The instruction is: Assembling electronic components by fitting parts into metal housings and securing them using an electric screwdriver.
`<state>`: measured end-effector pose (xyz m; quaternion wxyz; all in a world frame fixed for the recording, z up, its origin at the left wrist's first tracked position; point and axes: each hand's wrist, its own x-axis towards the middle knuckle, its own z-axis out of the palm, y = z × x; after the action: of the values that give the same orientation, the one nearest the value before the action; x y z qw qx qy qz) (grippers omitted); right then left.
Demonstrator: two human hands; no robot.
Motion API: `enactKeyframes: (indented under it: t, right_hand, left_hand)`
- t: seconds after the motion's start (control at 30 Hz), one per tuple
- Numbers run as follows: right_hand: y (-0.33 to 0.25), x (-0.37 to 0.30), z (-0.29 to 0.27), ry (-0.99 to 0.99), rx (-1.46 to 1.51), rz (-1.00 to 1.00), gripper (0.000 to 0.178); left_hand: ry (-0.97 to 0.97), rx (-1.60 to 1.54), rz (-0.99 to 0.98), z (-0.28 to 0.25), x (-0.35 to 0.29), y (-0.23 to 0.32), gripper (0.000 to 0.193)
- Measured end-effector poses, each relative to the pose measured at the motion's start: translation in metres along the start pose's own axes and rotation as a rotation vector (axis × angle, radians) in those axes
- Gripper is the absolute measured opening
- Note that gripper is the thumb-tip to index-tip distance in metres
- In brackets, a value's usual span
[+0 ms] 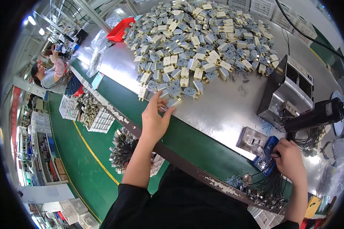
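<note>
While our right hand (pixel 291 160) pinches a dark cable (pixel 273 155) over the blue tray (pixel 271 142), our left hand (pixel 156 119) parts thumb and fingers at a block (pixel 175 102) left of and beyond that tray; whether it grips, we cannot tell. Probably light and stiff, best held by its sides, the block looks boxy and pale grey.

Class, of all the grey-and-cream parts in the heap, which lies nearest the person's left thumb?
The part right by the left hand's thumb tip, lowest in the picture; the others lie farther from that thumb.
</note>
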<state>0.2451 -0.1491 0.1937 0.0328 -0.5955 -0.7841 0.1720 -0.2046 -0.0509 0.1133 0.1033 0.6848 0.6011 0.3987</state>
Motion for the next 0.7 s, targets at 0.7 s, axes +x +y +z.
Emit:
enactKeyframes:
  t: [0.7]
  right_hand:
    - [0.039,0.011,0.0,0.019,0.064,-0.049,0.018]
  left_hand:
    - [-0.51,-1.018,-0.303,0.072,-0.003,0.119,0.038]
